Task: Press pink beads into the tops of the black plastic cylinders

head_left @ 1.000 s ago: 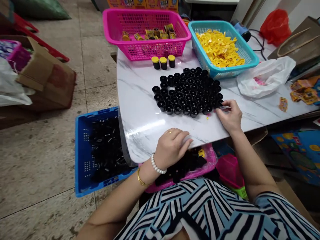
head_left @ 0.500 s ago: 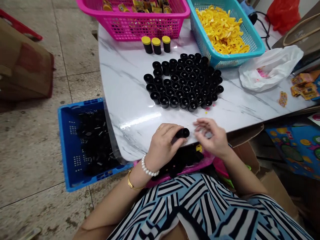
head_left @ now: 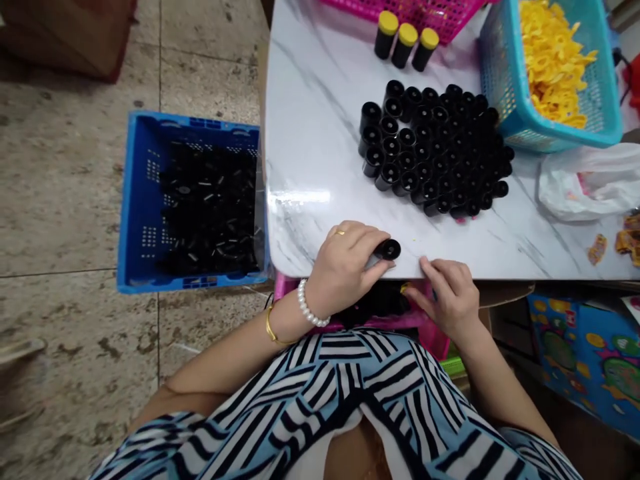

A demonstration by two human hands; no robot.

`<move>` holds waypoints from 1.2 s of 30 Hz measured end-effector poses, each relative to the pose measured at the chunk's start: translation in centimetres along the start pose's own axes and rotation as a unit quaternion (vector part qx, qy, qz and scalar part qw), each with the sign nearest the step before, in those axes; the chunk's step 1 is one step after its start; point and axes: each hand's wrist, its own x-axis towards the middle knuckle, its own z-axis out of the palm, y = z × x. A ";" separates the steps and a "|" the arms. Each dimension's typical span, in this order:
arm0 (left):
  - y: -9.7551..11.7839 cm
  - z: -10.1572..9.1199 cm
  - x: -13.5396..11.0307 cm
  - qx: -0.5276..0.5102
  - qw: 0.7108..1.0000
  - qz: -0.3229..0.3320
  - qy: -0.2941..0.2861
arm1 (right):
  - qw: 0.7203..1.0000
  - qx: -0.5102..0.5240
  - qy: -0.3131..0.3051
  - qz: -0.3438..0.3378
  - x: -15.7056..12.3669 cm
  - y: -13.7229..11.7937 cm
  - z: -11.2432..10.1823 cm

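Near the table's front edge, my left hand point(head_left: 347, 267) is closed around a small black cylindrical container point(head_left: 391, 249), its round end facing up and to the right. My right hand point(head_left: 453, 297) is just to the right, apart from that container. Its thumb and index finger are spread, with the index fingertip at the table edge and nothing seen between them. Beyond both hands, many similar black containers point(head_left: 407, 160) stand packed together on the white marbled table point(head_left: 320, 133). Below the edge, partly hidden by my hands, a pink basket point(head_left: 429, 330) holds black pieces.
Three black containers with yellow caps point(head_left: 407, 45) stand before a pink basket point(head_left: 440, 17) at the back. A turquoise basket point(head_left: 545, 140) of yellow caps and a white plastic bag point(head_left: 560, 193) are at right. On the left, a blue crate point(head_left: 129, 200) holds black containers.
The camera view has tilted down and shifted left. My right hand has moved down to the table edge, while my left hand still holds the black container.
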 end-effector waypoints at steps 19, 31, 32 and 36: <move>0.3 0.0 -0.3 0.026 0.999 -0.018 0.010 | 0.937 0.259 0.064 0.227 7.8 -5.8 0.3; 0.2 -0.3 -0.1 0.004 1.000 -0.025 0.005 | 0.750 0.515 -0.073 0.409 10.0 -5.1 1.3; 0.2 -0.3 -0.1 0.007 1.000 -0.026 0.006 | 0.741 0.528 -0.079 0.407 10.0 -4.8 1.4; 0.1 -0.1 -0.1 0.023 1.000 -0.012 0.012 | 0.708 0.575 -0.112 0.395 9.7 -3.6 1.4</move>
